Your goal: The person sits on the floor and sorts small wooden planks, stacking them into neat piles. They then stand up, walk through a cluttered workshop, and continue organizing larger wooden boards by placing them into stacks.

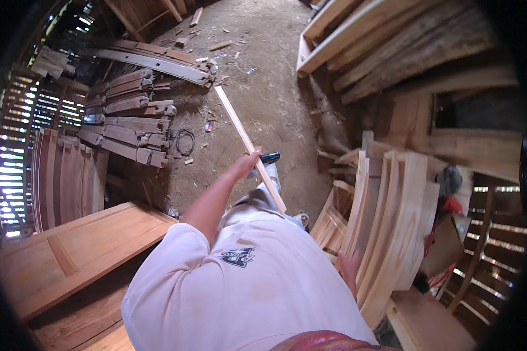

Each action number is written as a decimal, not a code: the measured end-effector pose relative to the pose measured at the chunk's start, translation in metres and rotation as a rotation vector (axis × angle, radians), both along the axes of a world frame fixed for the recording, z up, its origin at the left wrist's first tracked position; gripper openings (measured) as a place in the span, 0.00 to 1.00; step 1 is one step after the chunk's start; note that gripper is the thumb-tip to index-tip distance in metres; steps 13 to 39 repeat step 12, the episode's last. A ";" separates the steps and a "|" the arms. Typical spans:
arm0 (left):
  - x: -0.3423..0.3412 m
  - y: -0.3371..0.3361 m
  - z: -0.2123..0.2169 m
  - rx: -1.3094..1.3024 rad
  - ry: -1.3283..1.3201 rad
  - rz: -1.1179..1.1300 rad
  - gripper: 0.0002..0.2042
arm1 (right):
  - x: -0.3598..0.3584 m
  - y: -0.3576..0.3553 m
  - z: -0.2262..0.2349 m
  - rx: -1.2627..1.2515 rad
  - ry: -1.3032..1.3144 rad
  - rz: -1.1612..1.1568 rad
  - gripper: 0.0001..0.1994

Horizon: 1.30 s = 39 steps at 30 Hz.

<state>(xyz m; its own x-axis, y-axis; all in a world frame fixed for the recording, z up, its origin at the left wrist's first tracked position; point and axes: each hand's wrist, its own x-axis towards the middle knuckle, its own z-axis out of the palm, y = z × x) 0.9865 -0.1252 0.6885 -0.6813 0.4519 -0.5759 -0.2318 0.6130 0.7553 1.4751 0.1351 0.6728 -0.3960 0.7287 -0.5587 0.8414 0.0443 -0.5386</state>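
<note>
My left hand (247, 164) is closed around a long, pale wooden strip (234, 120), which slants from the upper left down toward my body. A black cylindrical handle (270, 157) sticks out to the right beside the same hand, and its kind I cannot make out. On the right, my right hand (349, 266) is against the edge of several upright pale boards (386, 216). Its fingers are partly hidden, so its grip is unclear.
A panelled wooden door (76, 251) lies at the lower left. Bundled timber (129, 105) is stacked on the dirt floor (263, 64), near a coiled cable (185, 142). Large frames and planks (392, 41) fill the upper right. Offcuts are scattered ahead.
</note>
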 end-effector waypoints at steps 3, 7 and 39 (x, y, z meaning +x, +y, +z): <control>-0.041 -0.014 -0.024 0.032 0.049 0.055 0.28 | -0.076 -0.005 0.052 -0.143 0.062 -0.067 0.28; -0.096 -0.015 -0.019 0.062 -0.063 0.267 0.27 | -0.122 0.015 0.024 -0.136 -0.078 0.059 0.25; -0.167 -0.089 -0.102 0.006 -0.031 0.659 0.28 | -0.178 0.059 -0.049 -0.179 -0.211 0.235 0.31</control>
